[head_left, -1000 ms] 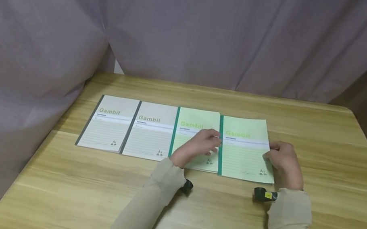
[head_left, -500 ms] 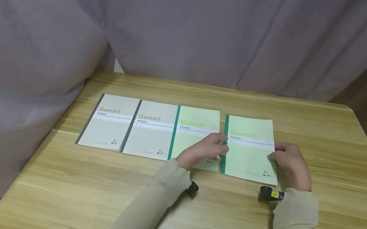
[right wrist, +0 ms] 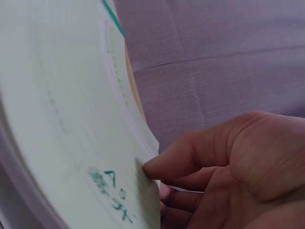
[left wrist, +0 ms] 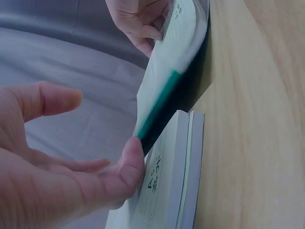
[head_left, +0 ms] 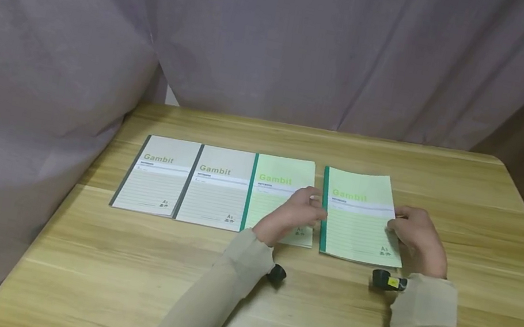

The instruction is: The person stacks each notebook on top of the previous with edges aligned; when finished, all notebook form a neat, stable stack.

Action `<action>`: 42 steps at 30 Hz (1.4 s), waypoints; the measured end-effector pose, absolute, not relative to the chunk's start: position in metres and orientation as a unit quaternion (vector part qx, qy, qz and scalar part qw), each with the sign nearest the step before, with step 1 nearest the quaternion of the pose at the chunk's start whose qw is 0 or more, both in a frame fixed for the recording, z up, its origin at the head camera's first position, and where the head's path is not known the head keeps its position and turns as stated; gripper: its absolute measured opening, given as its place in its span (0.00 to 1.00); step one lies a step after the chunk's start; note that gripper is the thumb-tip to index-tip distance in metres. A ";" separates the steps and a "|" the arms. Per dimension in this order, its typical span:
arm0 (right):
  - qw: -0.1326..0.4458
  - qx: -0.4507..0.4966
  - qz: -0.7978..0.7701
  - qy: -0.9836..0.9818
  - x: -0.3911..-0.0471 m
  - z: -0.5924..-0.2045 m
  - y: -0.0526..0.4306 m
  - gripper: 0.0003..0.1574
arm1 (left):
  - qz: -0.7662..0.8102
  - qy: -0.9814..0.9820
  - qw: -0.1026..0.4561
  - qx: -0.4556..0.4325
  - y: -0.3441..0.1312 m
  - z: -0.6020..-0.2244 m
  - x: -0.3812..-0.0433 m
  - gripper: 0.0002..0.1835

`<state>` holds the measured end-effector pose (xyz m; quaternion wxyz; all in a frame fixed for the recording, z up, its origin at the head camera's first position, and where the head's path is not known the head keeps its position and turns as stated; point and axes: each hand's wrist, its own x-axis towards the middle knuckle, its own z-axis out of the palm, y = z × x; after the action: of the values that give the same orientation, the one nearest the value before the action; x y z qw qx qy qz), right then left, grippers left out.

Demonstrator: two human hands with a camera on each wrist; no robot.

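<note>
A green notebook (head_left: 359,221) with a dark green spine is at the right end of a row on the table. My right hand (head_left: 418,235) pinches its right edge, thumb (right wrist: 167,162) on the cover and fingers behind. In the left wrist view its spine side is raised, with the dark underside showing, and the cover bends. My left hand (head_left: 292,213) has a fingertip (left wrist: 131,157) at the spine, while its thumb (left wrist: 62,98) stands apart. That hand partly covers another green notebook (head_left: 279,169), which shows two layers of page edges in the left wrist view.
Two white notebooks with dark grey spines, the left one (head_left: 151,179) and the middle one (head_left: 214,193), lie flat beside the green one. The wooden table (head_left: 116,272) has a grey curtain (head_left: 262,41) behind it and along its left side.
The right-hand green notebook has moved right with both hands, opening a gap from its green neighbour. Its cover now bows more. The other notebooks stay in place.
</note>
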<state>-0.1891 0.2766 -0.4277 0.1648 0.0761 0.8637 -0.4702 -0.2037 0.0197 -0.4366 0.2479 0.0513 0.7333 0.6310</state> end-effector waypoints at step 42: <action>0.112 -0.001 -0.512 0.852 -0.194 -0.417 0.231 0.36 | 0.736 0.658 0.160 -0.026 -0.025 -0.441 -0.222 0.34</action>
<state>-0.1945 0.2309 -0.4175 0.1118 -0.0011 0.8517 -0.5119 -0.2220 -0.0246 -0.4407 0.1598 -0.0257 0.6578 0.7356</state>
